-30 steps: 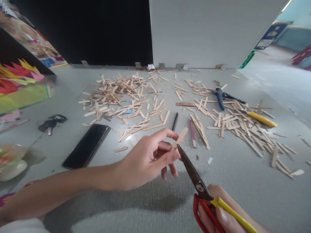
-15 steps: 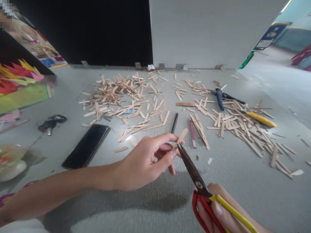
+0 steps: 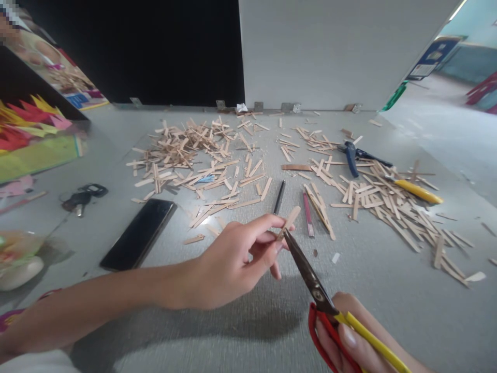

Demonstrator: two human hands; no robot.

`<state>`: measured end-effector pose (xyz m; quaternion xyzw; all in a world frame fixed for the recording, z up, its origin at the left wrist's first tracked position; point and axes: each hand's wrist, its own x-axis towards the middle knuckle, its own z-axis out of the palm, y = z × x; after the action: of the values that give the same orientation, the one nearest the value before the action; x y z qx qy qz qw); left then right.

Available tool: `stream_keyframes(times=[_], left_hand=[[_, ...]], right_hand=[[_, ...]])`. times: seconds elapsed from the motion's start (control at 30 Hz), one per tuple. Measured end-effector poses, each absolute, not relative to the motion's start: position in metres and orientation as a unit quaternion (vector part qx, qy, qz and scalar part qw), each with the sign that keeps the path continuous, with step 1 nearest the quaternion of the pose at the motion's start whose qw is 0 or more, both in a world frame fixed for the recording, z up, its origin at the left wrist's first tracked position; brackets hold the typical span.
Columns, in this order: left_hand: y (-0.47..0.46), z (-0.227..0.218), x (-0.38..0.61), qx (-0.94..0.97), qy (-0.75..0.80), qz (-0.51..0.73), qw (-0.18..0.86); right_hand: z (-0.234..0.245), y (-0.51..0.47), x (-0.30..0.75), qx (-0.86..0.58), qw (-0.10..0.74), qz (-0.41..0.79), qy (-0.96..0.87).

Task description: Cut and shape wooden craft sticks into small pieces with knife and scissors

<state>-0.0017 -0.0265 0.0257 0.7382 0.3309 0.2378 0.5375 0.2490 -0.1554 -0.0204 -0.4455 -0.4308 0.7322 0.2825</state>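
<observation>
Between its thumb and fingers my left hand (image 3: 236, 259) pinches a popsicle stick (image 3: 292, 217), whose rounded end points up and away. My right hand (image 3: 361, 331) grips scissors (image 3: 310, 277) by their red and yellow handles. The scissors' dark blades look nearly closed, and their tips meet the stick close to my left fingertips. Whether the blades have cut into the wood I cannot tell. Just beyond my left hand lie a black pen (image 3: 279, 197), a dark pink strip-like piece (image 3: 308, 215) and several loose sticks.
A heap of popsicle sticks (image 3: 186, 142) lies at the back left, another pile (image 3: 396, 217) at the right with a yellow-handled tool (image 3: 419, 191) and dark blue pliers (image 3: 351, 158). A phone (image 3: 137, 235) and keys (image 3: 79, 199) are at left. An upright black-and-white board (image 3: 310, 57) stands behind.
Almost nothing differs. Both hands, the stick and the scissors hold nearly the same place, with only a tiny shift.
</observation>
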Motion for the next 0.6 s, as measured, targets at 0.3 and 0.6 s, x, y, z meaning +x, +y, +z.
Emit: stream_keyframes(times=[0.3, 0.6], left_hand=[[-0.024, 0.0245, -0.0015, 0.759, 0.319, 0.255, 0.507], [-0.0231, 0.0236, -0.0022, 0.758, 0.317, 0.257, 0.51]], right_hand=[[-0.0189, -0.1564, 0.2492, -0.464, 0.257, 0.731, -0.429], [-0.015, -0.1531, 0.2481, -0.463, 0.242, 0.728, -0.444]])
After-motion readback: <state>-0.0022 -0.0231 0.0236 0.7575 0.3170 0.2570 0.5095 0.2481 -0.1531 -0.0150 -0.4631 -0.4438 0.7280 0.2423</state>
